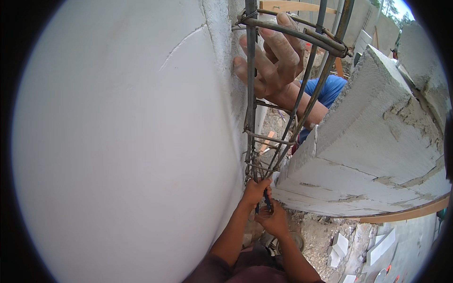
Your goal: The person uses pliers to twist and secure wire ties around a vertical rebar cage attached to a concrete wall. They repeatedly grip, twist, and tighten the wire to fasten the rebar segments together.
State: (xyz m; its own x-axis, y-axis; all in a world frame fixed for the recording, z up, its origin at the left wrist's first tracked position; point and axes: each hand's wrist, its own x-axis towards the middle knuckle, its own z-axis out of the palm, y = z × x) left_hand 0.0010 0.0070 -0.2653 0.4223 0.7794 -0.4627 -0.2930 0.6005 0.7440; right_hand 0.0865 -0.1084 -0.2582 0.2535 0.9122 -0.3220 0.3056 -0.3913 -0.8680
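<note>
A tall cage of steel reinforcing bars (251, 85), tied with square stirrups, rises in the gap between two white block walls. Low on the cage, my left hand (256, 190) is closed around what look like pincers (268, 202) with dark handles. My right hand (273, 220) is just below it, fingers closed at the handle ends. The jaws are hard to make out among the bars and wire. Higher up, a co-worker's hand (278, 61) reaches through the cage from the far side, fingers spread close to the left wall's edge.
A smooth white wall (127, 141) fills the left side. On the right stands a wall of white blocks (368, 127) with rough mortar. The co-worker's blue clothing (330, 89) shows behind the bars. Broken block pieces (339, 247) and rubble lie on the ground at lower right.
</note>
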